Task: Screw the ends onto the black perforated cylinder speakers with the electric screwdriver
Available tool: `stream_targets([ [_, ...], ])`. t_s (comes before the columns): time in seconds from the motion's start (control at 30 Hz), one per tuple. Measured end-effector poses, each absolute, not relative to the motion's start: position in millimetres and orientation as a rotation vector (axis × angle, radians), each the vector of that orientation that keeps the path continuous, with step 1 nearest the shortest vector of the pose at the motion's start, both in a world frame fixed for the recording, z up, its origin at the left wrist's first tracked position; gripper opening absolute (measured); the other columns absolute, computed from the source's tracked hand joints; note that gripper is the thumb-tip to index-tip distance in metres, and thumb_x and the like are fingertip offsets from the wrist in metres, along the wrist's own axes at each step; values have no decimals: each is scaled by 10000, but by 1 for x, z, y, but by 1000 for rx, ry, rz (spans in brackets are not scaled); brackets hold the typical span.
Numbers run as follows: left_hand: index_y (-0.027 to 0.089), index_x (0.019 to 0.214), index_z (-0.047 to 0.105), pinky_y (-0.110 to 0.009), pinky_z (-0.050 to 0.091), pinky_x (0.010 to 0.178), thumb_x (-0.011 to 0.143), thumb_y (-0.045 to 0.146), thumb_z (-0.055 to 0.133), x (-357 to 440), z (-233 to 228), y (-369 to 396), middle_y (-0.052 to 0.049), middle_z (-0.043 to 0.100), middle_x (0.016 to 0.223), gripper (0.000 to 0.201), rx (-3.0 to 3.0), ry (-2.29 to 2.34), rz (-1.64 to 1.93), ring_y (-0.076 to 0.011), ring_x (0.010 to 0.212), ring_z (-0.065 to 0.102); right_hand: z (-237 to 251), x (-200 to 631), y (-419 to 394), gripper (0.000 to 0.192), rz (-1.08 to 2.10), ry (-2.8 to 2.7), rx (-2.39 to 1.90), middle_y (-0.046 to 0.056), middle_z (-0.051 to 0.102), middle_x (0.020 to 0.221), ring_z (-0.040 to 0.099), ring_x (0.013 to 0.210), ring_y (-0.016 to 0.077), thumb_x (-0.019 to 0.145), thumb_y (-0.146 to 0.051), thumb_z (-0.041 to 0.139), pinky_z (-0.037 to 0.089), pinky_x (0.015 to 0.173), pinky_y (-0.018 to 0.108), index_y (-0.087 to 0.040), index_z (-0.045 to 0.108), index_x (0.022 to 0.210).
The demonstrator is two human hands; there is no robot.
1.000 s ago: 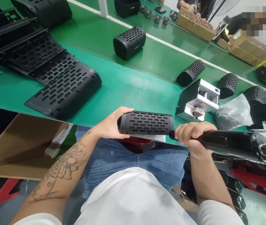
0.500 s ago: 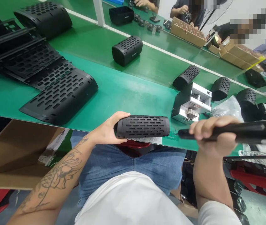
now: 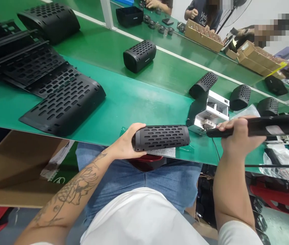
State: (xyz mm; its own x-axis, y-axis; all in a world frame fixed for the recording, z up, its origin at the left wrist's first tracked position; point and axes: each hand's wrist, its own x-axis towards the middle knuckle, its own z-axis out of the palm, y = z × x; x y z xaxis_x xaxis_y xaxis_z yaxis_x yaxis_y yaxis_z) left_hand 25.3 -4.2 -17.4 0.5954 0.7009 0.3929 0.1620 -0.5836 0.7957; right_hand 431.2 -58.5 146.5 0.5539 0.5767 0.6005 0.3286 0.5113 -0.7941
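Head view: left hand [image 3: 124, 146] grips speaker [image 3: 161, 137] on table [image 3: 134, 98].
Right hand [image 3: 236, 136]: closed around driver [image 3: 259, 126]; keep the tip level with the speaker's end.

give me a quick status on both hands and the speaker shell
Left hand grips the black speaker shell at table edge. Right hand grips the black driver, tip clear of shell. Nothing between.

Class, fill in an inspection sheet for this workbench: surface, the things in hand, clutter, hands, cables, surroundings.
Surface: green bench mat.
Things in hand: slotted black speaker tube lying at the bench edge; black electric screwdriver pointing at the metal dispenser box.
Clutter: flat perforated grilles, finished speakers, plastic bag.
Hands: left hand grips the tube's end; right hand grips the screwdriver.
Cables: thin black cord under the screwdriver.
Surroundings: people opposite, cardboard boxes.
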Motion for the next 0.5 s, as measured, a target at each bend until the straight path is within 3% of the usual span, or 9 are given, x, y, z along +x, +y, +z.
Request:
stream_targets([
  [0.07,361,1863,440,-641,640,1406,890,320,1077,28,-21,-5,-185,610,1811,1163,2077,663,951,-444,1673,707,159,410,-75,483,293,-1106,-958,-83,676,639,646,448,161,888,-599,1120,663,518,346,-276,765,940],
  [0.27,365,1841,476,-654,632,1406,866,355,1086,31,-27,-4,-186,620,1804,1150,2039,661,976,-456,1661,715,163,329,-93,286,690,-1355,-637,-96,717,636,583,391,135,1059,-537,1016,637,486,309,-317,857,1146],
  [0.5,349,1815,497,-647,627,1423,791,306,1121,37,-27,-5,-185,652,1778,1200,2013,649,989,-462,1667,711,151,304,-72,264,830,-1373,-638,-74,738,630,654,437,147,1019,-430,1050,688,532,310,-288,829,993],
])
